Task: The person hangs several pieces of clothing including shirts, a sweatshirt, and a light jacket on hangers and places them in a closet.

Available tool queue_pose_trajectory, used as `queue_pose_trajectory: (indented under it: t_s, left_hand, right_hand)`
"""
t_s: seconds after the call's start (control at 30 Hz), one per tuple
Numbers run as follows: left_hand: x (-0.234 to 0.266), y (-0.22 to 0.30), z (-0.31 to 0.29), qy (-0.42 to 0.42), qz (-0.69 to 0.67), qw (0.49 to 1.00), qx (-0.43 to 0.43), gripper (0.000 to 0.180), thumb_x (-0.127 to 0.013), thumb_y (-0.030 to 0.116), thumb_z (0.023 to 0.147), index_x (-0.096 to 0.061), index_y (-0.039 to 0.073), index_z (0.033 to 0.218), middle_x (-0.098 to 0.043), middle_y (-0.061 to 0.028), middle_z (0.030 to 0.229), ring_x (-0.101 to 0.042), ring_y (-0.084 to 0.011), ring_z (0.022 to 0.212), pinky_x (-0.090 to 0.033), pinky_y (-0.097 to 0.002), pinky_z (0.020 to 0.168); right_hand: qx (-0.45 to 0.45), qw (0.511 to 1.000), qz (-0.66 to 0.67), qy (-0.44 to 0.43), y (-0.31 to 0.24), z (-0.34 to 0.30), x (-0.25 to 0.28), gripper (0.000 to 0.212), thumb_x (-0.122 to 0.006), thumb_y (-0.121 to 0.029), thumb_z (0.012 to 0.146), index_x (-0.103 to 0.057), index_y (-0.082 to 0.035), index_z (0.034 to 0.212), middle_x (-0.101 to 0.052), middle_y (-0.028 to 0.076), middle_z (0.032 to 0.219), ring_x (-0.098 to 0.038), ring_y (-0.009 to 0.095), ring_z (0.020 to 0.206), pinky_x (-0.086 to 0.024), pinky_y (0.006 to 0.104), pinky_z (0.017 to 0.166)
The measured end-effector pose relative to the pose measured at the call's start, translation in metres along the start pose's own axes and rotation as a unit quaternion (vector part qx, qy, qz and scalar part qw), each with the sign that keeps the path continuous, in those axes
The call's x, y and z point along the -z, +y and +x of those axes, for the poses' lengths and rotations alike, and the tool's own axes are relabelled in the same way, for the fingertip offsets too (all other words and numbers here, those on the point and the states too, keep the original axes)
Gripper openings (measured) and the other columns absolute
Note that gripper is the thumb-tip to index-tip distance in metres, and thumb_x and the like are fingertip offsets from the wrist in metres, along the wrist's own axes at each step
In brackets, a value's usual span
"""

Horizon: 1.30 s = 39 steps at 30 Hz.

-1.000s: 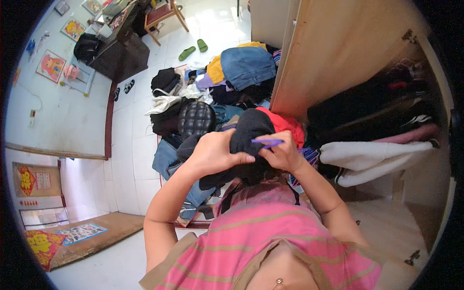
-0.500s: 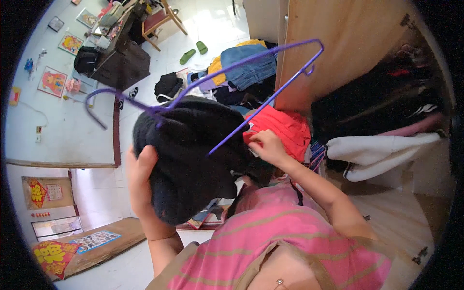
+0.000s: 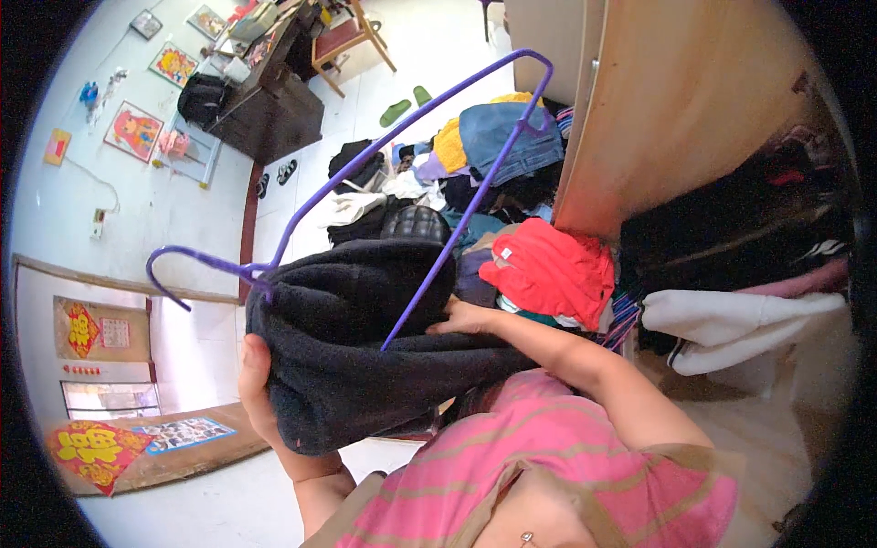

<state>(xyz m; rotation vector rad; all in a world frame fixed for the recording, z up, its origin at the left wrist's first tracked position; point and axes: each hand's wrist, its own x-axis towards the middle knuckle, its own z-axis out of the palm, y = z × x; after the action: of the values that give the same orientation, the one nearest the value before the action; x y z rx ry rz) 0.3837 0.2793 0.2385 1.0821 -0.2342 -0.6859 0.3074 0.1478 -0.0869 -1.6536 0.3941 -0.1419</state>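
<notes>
A black garment of thick, soft cloth (image 3: 365, 374) is held up in front of me. My left hand (image 3: 260, 388) grips its left side, thumb on the near face and the other fingers hidden behind the cloth. A purple clothes hanger (image 3: 338, 187) is partly inside the garment, its hook pointing left. The hanger's other end sticks out bare above the cloth, at the upper right. My right hand (image 3: 464, 318) holds the garment's right edge, its fingertips partly hidden in the folds.
A red garment (image 3: 553, 274) lies just beyond my right hand. Behind it is a clothes heap with blue denim (image 3: 512, 142). At the right, a wooden wardrobe door (image 3: 676, 100) stands by hanging dark clothes and a white garment (image 3: 722, 315). Green slippers (image 3: 396, 112) lie on the floor.
My right hand has moved left and down onto the garment's edge. The hanger's bare end has swung left, and the garment is spread wider. The view has turned, shifting the room rightward.
</notes>
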Motion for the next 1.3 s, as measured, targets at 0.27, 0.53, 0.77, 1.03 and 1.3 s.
queue_pose_trajectory:
  t_s: [0.27,0.53,0.77,1.03,1.3]
  left_hand:
    - [0.039,0.006,0.015,0.029,0.029,0.999,0.006,0.049,-0.049,0.040,0.091,-0.054,-0.003,0.115,-0.060,-0.0164,0.111,-0.060,-0.0266,0.096,-0.048,-0.0360,0.087]
    - [0.110,0.022,0.060,-0.252,0.342,0.904,0.041,0.078,-0.079,0.050,0.065,-0.055,-0.008,0.112,-0.062,-0.0094,0.105,-0.057,-0.0174,0.097,-0.045,-0.0321,0.087]
    - [0.096,-0.030,0.074,-0.097,0.562,0.817,-0.090,0.039,-0.076,0.014,0.070,-0.062,-0.003,0.102,-0.068,-0.0078,0.088,-0.060,-0.0154,0.082,-0.047,-0.0309,0.078]
    - [0.086,-0.076,0.080,-0.028,0.203,0.964,-0.170,0.042,-0.073,0.021,0.078,-0.059,-0.006,0.107,-0.063,-0.0093,0.099,-0.058,-0.0186,0.086,-0.046,-0.0307,0.080]
    - [0.061,-0.094,0.073,-0.078,0.191,0.964,-0.168,0.045,-0.078,0.029,0.072,-0.063,-0.004,0.100,-0.064,-0.0053,0.093,-0.057,-0.0135,0.083,-0.045,-0.0267,0.078]
  right_hand:
    - [-0.104,0.935,0.019,0.338,-0.020,0.012,0.066,0.036,-0.058,-0.033,0.087,-0.062,0.000,0.100,-0.066,0.012,0.092,-0.060,0.023,0.083,-0.047,0.0375,0.077]
    - [0.078,0.928,0.248,0.266,-0.161,-0.008,0.197,0.033,-0.057,-0.031,0.090,-0.063,0.000,0.097,-0.066,0.008,0.090,-0.062,0.017,0.079,-0.050,0.0312,0.074]
    - [0.086,0.938,0.218,0.254,-0.272,-0.058,0.219,0.043,-0.057,-0.040,0.089,-0.065,0.002,0.085,-0.066,0.009,0.077,-0.063,0.017,0.060,-0.051,0.0269,0.058]
    - [-0.021,0.969,0.064,0.239,-0.247,-0.122,0.195,0.063,-0.042,-0.056,0.091,-0.062,0.004,0.095,-0.066,0.011,0.085,-0.064,0.018,0.074,-0.051,0.0282,0.064]
    - [0.056,0.916,-0.065,0.391,-0.122,-0.113,0.165,0.063,-0.071,-0.030,0.078,-0.043,-0.001,0.127,-0.051,0.015,0.117,-0.055,0.023,0.099,-0.048,0.0361,0.085]
